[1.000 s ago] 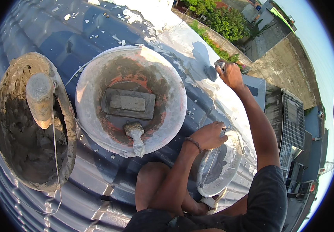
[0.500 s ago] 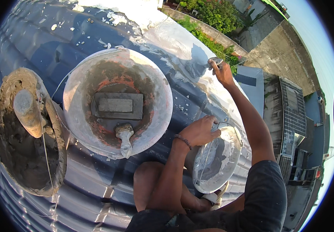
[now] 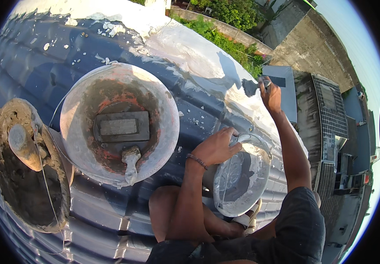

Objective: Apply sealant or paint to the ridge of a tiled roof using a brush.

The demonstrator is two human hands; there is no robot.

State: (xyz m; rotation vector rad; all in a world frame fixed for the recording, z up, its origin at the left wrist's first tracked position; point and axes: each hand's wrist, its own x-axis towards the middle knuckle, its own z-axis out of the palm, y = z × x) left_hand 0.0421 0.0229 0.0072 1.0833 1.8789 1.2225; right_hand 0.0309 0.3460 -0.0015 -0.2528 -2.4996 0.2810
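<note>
My right hand (image 3: 271, 97), arm stretched out to the right, is closed round the handle of a paintbrush (image 3: 250, 87). The dark head of the brush lies against the white-coated roof edge (image 3: 236, 99). Nearer to me, my left hand (image 3: 221, 146) grips the upper rim of a small bucket (image 3: 220, 193), its thumb and fingers at the wire handle. The bucket leans toward me beside my legs. Inside it, grey-white coating smears the wall, and a grey pool shows at the bottom.
A large whitish bucket (image 3: 72, 145) holds a rectangular float (image 3: 121, 126) and a crusted brush (image 3: 130, 165). To its left, a mortar-caked bucket (image 3: 64, 198) contains wet mortar and a rounded grey piece (image 3: 22, 145). Ribbed blue metal roofing (image 3: 97, 211) slopes underneath; beyond its edge are lower buildings.
My right hand and the paintbrush have moved along the white edge, toward me and to the right. My left hand keeps its grip on the small bucket. The view has shifted slightly.
</note>
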